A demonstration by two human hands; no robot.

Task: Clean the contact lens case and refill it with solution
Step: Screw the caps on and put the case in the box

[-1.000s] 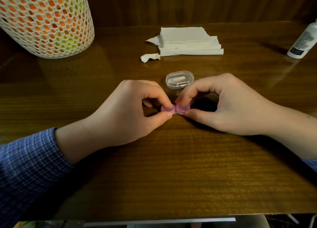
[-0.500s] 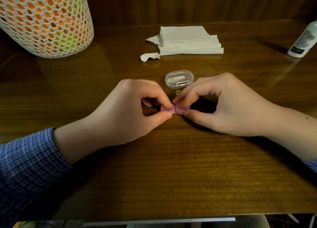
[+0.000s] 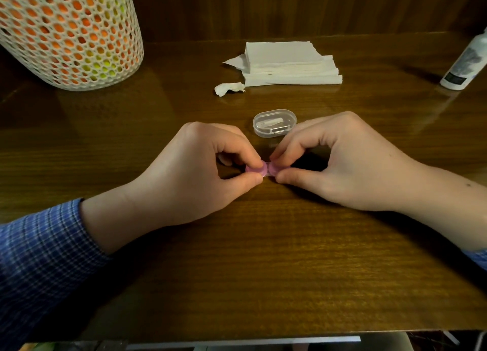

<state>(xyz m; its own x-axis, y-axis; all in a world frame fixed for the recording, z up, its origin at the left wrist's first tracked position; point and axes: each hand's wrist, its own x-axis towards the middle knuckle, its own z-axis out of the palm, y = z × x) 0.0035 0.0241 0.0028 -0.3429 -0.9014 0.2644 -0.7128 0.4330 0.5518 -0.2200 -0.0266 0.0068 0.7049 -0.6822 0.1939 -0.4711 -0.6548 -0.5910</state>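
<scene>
Left forearm: long sleeve (image 3: 39,248) — blue fabric with a fine white check pattern, cuff ending short of the wrist. Right forearm: matching blue cuff (image 3: 477,257) — visible only at frame edge.

Looks like someone's home, probably a desk or dresser in a bedroom. You've got a glossy dark wooden tabletop (image 3: 263,258) with wood panelling (image 3: 290,7) behind it. There's also a mesh lamp (image 3: 66,34) glowing orange and a stack of paper napkins (image 3: 287,63).

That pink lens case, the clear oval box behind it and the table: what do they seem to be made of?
Pink lens case: likely translucent plastic, lightly glossy. Clear oval box: transparent plastic, contents visible through it. Table: wood or wood veneer, varnished; grain lines and reflections show.
</scene>
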